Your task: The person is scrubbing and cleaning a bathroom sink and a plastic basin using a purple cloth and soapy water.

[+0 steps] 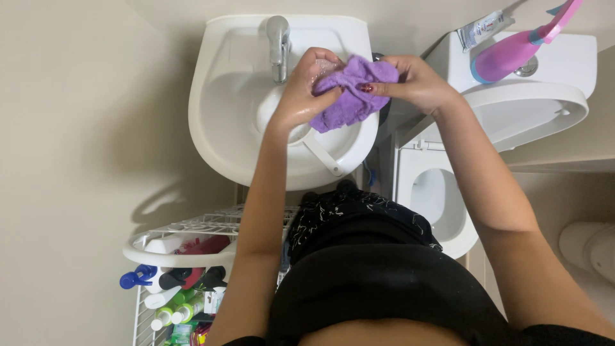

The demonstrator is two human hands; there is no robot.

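Both of my hands hold a purple cloth (349, 96) over the white sink (224, 122), just right of the chrome tap (278, 38). My left hand (306, 86) looks wet and grips the cloth's left side with curled fingers. On the cloth's upper right edge my right hand (410, 80) pinches the fabric; its nails are red. The cloth is bunched between the two hands and hangs down into the basin.
A white toilet (435, 198) with its seat raised stands right of the sink. On the cistern (564, 57) lie a pink and blue handled tool (512, 54) and a tube (483, 27). A white wire rack (186, 234) with several bottles stands at lower left.
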